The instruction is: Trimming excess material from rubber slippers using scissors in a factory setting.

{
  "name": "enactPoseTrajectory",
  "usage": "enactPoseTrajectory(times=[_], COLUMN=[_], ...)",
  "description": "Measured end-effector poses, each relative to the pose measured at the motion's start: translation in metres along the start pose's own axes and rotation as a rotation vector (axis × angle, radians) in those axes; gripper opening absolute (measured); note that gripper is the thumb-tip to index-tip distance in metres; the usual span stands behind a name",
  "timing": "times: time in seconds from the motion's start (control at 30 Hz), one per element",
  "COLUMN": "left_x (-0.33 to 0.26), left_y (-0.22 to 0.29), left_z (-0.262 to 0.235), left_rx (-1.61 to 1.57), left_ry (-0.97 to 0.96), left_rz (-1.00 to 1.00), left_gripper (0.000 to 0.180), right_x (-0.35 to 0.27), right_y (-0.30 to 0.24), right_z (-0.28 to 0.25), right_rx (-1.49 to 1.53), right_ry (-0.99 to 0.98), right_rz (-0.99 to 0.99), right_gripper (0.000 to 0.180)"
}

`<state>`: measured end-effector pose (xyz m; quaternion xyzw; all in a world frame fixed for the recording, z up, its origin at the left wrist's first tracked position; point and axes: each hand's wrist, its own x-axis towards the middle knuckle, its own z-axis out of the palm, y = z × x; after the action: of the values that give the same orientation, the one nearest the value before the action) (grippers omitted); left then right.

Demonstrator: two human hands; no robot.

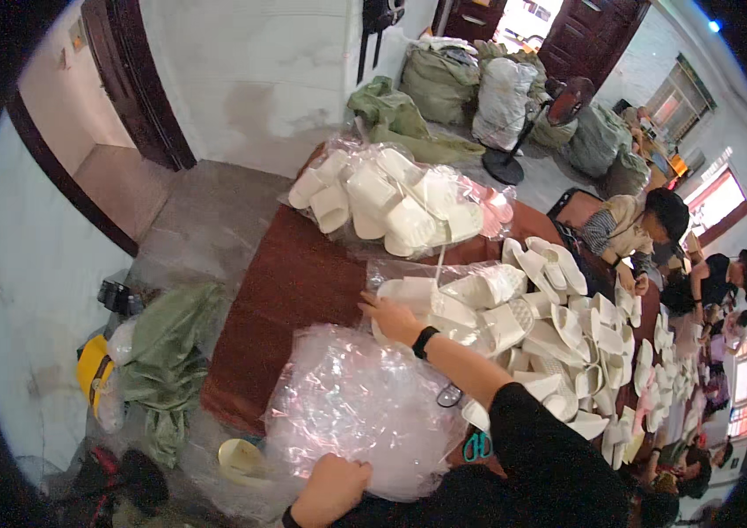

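My right hand [388, 319], with a black band on the wrist, reaches out over a dark red table [290, 290] and grips a white slipper [422, 295] at the edge of a pile lying on clear plastic. My left hand [334, 488] is low and near me. It clutches the near edge of a big crumpled heap of clear plastic bags [360, 405] that lies on the table's near end. Green-handled scissors [476, 446] lie beside my right sleeve.
A clear bag full of white slippers [395, 198] sits at the table's far end. Several loose slippers [567, 343] run along the table to the right, where several people [646, 224] sit working. Green sacks [167, 352] lie on the floor at left, stuffed sacks [501, 92] and a fan [532, 123] behind.
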<state>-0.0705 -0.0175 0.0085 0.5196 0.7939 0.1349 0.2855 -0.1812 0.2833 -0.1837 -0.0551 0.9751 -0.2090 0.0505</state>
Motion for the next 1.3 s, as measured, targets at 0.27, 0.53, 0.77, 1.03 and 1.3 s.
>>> enactPoseTrajectory(times=[0.27,0.53,0.77,1.03,1.3], left_x=[-0.013,-0.010,-0.003,-0.001,-0.007], left_y=[0.000,0.001,0.025,0.041,0.070], left_z=[0.027,0.037,0.024,0.036,0.040], left_rx=[-0.034,0.078,0.093,0.201,0.198], left_ry=[0.064,0.156,0.060,0.107,0.117], left_rz=[0.040,0.100,0.077,0.160,0.146], left_gripper=[0.008,0.006,0.008,0.024,0.067], right_x=[0.022,-0.149,-0.334,-0.323,-0.228], right_y=[0.051,0.053,0.046,-0.016,-0.061], right_z=[0.015,-0.230,-0.370,-0.376,-0.351], right_rx=[-0.614,-0.590,-0.821,-1.013,-0.643], right_ry=[-0.092,0.406,0.981,0.832,1.316], right_rz=[0.235,0.223,0.553,0.094,0.060], right_gripper=[0.019,0.010,0.014,0.014,0.010])
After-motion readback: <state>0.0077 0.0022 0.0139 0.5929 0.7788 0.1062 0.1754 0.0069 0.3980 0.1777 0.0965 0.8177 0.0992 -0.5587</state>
